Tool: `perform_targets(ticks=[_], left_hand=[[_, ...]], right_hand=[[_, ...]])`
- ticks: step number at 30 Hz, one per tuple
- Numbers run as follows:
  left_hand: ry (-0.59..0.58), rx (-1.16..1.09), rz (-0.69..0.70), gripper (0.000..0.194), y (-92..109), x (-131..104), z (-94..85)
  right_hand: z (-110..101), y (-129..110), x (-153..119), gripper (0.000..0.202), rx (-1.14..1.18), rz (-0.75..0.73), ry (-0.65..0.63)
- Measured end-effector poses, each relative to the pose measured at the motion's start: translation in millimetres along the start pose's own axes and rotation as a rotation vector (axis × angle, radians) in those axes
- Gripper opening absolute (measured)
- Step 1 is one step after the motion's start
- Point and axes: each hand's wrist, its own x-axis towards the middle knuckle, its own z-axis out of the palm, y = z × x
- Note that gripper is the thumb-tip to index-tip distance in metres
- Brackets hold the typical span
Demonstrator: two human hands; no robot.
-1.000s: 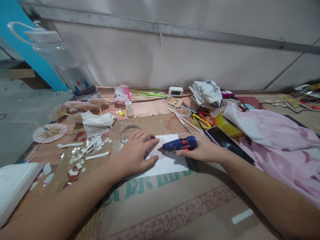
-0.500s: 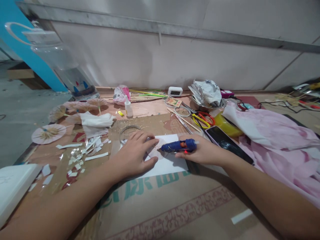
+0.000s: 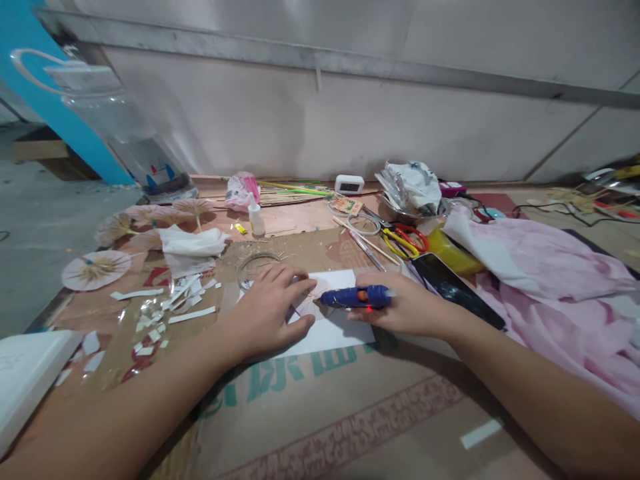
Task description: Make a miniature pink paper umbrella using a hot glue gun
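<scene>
My right hand [image 3: 400, 303] is wrapped round a blue glue gun [image 3: 345, 297] with a small red light, its tip pointing left. Under the tip, a small pale pinkish piece [image 3: 315, 305] with thin lines lies on a white sheet [image 3: 345, 330]. My left hand [image 3: 277, 303] rests palm down at the left part of the sheet, fingers apart, thumb and index finger on either side of the pale piece. A metal ring [image 3: 250, 261] lies just behind my left hand. Cardboard [image 3: 300, 413] is beneath the sheet.
Small paper umbrellas [image 3: 97, 269], white tissue [image 3: 193, 243] and paper scraps [image 3: 190, 293] lie left. A small glue bottle [image 3: 257, 219] and thin sticks [image 3: 295, 190] are behind. Scissors [image 3: 400, 240], a phone [image 3: 455, 288] and pink cloth [image 3: 550, 267] lie right. A large water bottle [image 3: 130, 133] stands back left.
The glue gun has tilted slightly and shifted a little left with my right hand. My left hand has hardly moved.
</scene>
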Motion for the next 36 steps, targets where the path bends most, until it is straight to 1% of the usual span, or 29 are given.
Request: perform_targets(ticks=[5, 14, 21, 27, 36], left_hand=[[0.005, -0.007, 0.000, 0.047, -0.4, -0.2, 0.0], [0.007, 0.007, 0.000, 0.047, 0.5, -0.1, 0.3], [-0.011, 0.011, -0.001, 0.046, 2.0, 0.3, -2.2], [-0.007, 0.012, -0.003, 0.046, 2.1, 0.1, -1.6], [-0.009, 0.014, -0.001, 0.046, 1.4, 0.4, -0.7]], right_hand=[[-1.4, -3.1, 0.9, 0.031, 0.045, 0.032, -0.007], [-3.4, -2.9, 0.3, 0.033, 0.077, 0.024, -0.020], [-4.9, -5.0, 0.0, 0.030, 0.114, 0.078, -0.042], [-5.2, -5.4, -0.1, 0.028, 0.118, 0.076, -0.038], [-4.8, -4.4, -1.0, 0.031, 0.142, 0.082, -0.047]])
